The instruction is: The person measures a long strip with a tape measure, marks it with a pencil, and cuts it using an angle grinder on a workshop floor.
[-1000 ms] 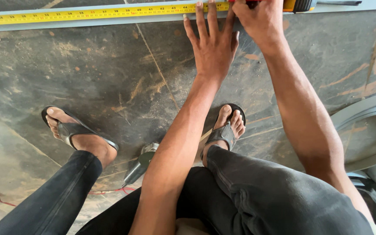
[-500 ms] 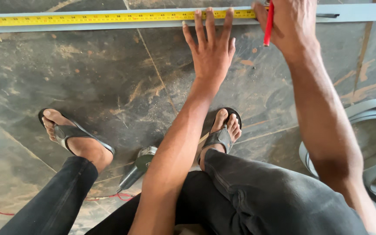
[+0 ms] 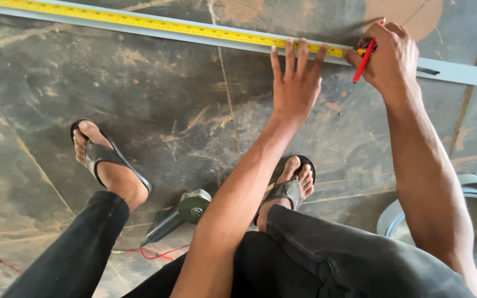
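A yellow tape measure (image 3: 155, 24) lies stretched along a long pale grey strip (image 3: 459, 73) on the dark stone floor. My left hand (image 3: 295, 84) is spread flat, fingertips pressing on the tape and strip. My right hand (image 3: 388, 56) grips a red pencil (image 3: 364, 62), its upper end at the tape's right end on the strip. I am crouching, with both feet in flip-flops below.
An angle grinder (image 3: 180, 214) with a red cable (image 3: 150, 253) lies on the floor between my feet. A round grey metal rim (image 3: 470, 187) sits at the right edge. A round pale patch (image 3: 404, 12) marks the floor at the top right.
The view has tilted, so the strip and tape now slant downward to the right. My right hand has lowered the red pencil onto the strip. My left hand stays pressed on the tape.
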